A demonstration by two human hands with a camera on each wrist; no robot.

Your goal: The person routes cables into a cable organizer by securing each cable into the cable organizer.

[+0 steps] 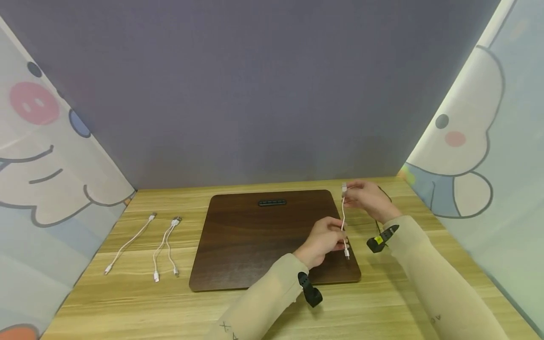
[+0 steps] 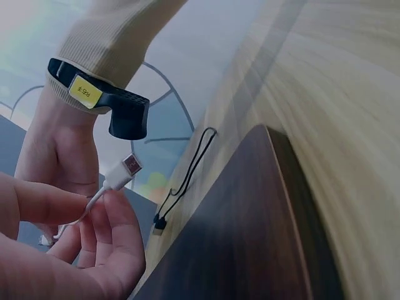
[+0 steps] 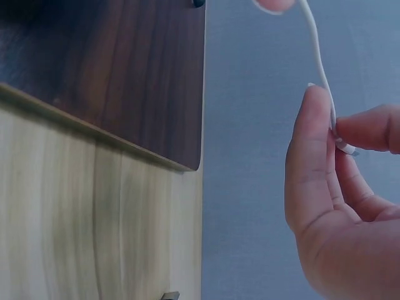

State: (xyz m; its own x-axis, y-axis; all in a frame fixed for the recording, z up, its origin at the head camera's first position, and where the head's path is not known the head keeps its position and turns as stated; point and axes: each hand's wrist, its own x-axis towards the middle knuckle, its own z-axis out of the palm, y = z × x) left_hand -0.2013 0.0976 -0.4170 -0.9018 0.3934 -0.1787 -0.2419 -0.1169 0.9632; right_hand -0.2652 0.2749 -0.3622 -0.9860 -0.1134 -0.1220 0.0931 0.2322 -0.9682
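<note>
A short white charging cable [image 1: 343,211] is stretched between both hands above the right side of a dark brown board [image 1: 255,241]. My left hand [image 1: 322,240] pinches its lower end, just short of the small connector [image 2: 122,172] that sticks out past the fingers in the left wrist view. At the upper end, near the larger USB plug [image 1: 344,188], my right hand [image 1: 368,200] pinches the cable between thumb and fingers. In the right wrist view the thumb and fingertips [image 3: 309,119] partly hide that plug.
Left of the board, a single white cable [image 1: 129,242] and a white split cable [image 1: 165,245] lie on the wooden table [image 1: 140,311]. A black slotted strip [image 1: 272,202] sits near the board's far edge. A black cable [image 2: 190,165] lies right of the board, partly behind my right hand.
</note>
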